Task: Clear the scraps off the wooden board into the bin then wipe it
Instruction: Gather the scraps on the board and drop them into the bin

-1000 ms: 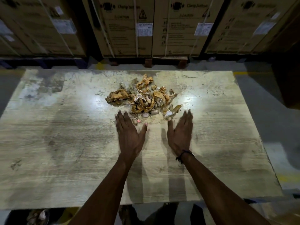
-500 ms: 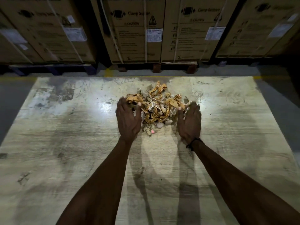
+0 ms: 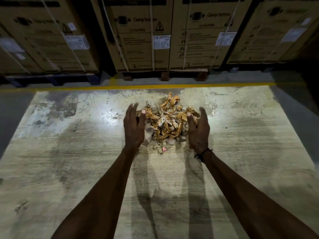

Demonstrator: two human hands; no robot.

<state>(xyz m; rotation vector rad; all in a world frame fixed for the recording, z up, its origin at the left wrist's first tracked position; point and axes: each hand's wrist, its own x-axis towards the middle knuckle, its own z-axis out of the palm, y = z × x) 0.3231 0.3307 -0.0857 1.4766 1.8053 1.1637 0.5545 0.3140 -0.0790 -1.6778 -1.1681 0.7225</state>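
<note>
A heap of brown and tan scraps (image 3: 165, 123) lies on the wooden board (image 3: 69, 169), toward its far edge and about midway across. The board is pale, grained and stained in dark patches, with a bright glare spot just left of the heap. The left hand (image 3: 134, 126) stands on edge against the left side of the heap, palm turned inward, its fingers (image 3: 133, 109) held straight and close together, thumb tip resting on the scraps. The right hand (image 3: 198, 130) mirrors it on the right side of the heap, palm inward, fingers (image 3: 202, 112) slightly bent and close together, thumb touching the pile. Neither hand closes around anything; both cup the heap between them, and whether the palms rest on the board or hang just above it cannot be told. A dark cord bracelet (image 3: 203, 153) circles the right wrist. A few loose bits, among them a small pink piece (image 3: 164, 149), lie just in front of the heap between the wrists. Beyond the board's far edge a yellow floor line (image 3: 155, 87) runs across grey floor, and behind it stand strapped cardboard cartons (image 3: 143, 37) on pallets, printed with "Clamp bottom" and caution marks.
</note>
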